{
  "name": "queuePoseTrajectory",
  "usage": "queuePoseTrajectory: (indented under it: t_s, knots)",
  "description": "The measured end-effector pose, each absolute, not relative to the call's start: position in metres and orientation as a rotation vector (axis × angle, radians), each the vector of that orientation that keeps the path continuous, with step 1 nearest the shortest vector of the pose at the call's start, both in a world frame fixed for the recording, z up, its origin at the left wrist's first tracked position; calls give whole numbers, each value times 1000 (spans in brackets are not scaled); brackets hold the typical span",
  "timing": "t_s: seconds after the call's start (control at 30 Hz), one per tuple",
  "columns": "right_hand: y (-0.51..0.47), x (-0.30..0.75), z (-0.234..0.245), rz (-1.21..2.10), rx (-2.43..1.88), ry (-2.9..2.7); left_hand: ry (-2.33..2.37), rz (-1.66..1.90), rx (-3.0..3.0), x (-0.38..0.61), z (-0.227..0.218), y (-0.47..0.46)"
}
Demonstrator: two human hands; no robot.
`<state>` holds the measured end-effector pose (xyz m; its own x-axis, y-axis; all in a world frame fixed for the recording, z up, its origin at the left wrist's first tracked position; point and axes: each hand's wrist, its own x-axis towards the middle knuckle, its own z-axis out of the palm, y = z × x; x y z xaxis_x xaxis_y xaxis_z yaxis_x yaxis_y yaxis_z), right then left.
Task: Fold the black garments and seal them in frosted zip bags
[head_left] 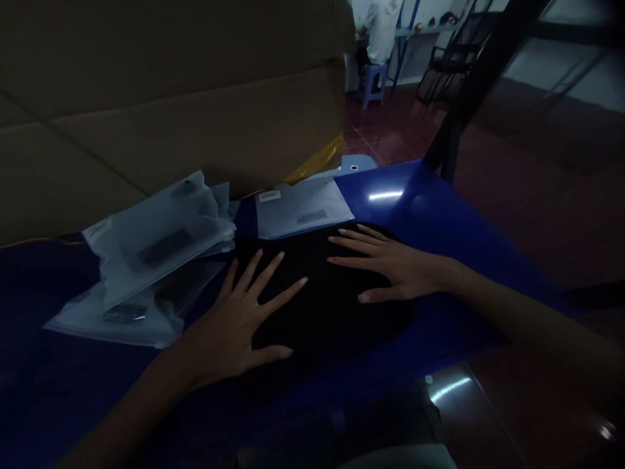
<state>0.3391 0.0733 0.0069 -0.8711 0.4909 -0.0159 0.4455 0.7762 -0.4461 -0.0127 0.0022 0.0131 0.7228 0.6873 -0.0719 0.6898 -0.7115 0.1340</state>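
Note:
A flat black piece [322, 312], seemingly fabric, lies on the blue tabletop [469, 241]; the dimness hides its exact kind. My left hand [249, 319] rests on its left part, palm down with fingers spread. On its right part lies my right hand [385, 264], also flat with the fingers apart. Just beyond the black piece is a flat frosted plastic bag [303, 205] with a small label and printed text. To the left of my left hand, several frosted zip bags [161, 241] are piled loosely, some with dark contents.
A large cardboard box [195, 124] stands along the table's far left side, with yellow plastic [317, 159] at its lower corner. A dark metal post [473, 85] rises by the far right corner. Farther back, a person [381, 32] sits on a blue stool [374, 85] near a black chair [454, 58].

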Motion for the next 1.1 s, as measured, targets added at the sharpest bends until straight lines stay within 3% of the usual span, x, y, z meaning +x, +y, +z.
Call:
queuePoseTrajectory:
  t_s: [0.27, 0.7, 0.83, 1.0, 1.1]
  knots:
    - [72, 339, 8, 656, -756, -2914, 832, -24, 2883, 0, 23, -2]
    - [72, 340, 6, 690, -762, -2839, 800, -24, 2745, -3, 24, 2]
    - [72, 341, 11, 782, -743, -2777, 712, 70, 2848, -5, 27, 4]
    - [73, 347, 23, 837, -654, -2687, 588, 440, 2896, -5, 40, -2]
    - [75, 351, 31, 885, -595, -2663, 593, 429, 2768, -6, 44, -7]
